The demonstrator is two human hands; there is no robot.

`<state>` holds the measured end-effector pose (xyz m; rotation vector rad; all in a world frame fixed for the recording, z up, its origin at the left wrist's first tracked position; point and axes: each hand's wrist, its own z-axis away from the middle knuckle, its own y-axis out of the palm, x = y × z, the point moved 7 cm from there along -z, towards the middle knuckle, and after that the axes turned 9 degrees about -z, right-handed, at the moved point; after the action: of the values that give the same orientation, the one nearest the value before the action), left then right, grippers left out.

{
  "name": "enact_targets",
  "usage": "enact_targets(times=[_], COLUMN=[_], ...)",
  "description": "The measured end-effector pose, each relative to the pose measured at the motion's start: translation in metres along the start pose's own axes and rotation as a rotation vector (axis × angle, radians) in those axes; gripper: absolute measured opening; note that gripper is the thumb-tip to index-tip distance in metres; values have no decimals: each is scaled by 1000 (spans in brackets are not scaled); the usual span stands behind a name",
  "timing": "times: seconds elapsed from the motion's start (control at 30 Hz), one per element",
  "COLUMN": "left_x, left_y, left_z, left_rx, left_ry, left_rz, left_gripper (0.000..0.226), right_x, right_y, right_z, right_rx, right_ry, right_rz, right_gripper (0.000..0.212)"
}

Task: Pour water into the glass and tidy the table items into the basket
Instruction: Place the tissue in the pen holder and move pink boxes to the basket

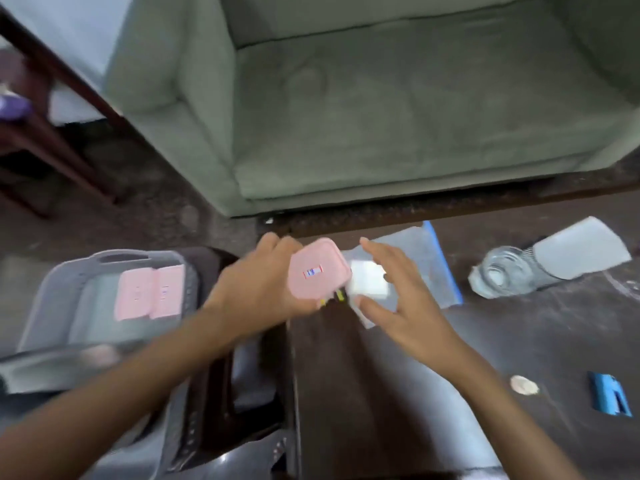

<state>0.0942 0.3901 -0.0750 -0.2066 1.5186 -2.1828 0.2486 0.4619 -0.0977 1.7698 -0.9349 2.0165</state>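
We are in the tidying part of the task, and we judge it about half done. The grey plastic basket with a cut-out handle (104,299) stands to our left, beside the dark brown surface (363,393), and already two pale pink flat cases (149,296) lie in it side by side. Our left hand (256,292) has its grip closed around a third pink rounded-square plastic case (319,270), held in the air above the left edge of the surface, between the basket and the clear zip bag with a blue strip (420,268). The case is tilted, its labelled face turned up toward us, and its long axis seems to run from upper right to lower left, though the blur makes this uncertain. Our right hand (405,299) is spread open above a small white square object (369,285) and pinches nothing. On the surface there remain the clear ribbed glass (507,277), lying on its side with the mouth toward the left, a blue flat object (611,398) and a small beige round piece (524,385). We cannot tell whether water was poured.
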Motion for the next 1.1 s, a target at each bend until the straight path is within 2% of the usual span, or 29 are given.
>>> enact_targets(times=[0.1,0.23,0.37,0.47,0.6,0.8,0.93,1.1], left_x=[78,203,308,352,376,391,393,393], left_y=[-40,-64,-41,-7,31,64,74,79], left_z=[10,32,64,74,67,54,49,41], left_rx=[-65,-87,-45,5,77,226,226,206], left_ry=[-126,-363,-613,-684,-686,-700,-681,-688], left_rz=[-2,-45,-73,4,62,104,163,219], left_gripper=[71,80,93,92,81,97,107,94], right_x=[17,27,38,43,43,37,31,25], right_y=[53,135,205,248,288,320,334,344], right_z=[-20,-36,-48,-56,-68,-82,-87,-95], right_rx=[18,150,201,228,219,156,182,194], right_ry=[-15,31,-7,-44,-67,-166,-177,-147], right_rz=[-83,-134,-68,24,138,529,731,850], right_gripper=[50,37,33,28,28,22,25,38])
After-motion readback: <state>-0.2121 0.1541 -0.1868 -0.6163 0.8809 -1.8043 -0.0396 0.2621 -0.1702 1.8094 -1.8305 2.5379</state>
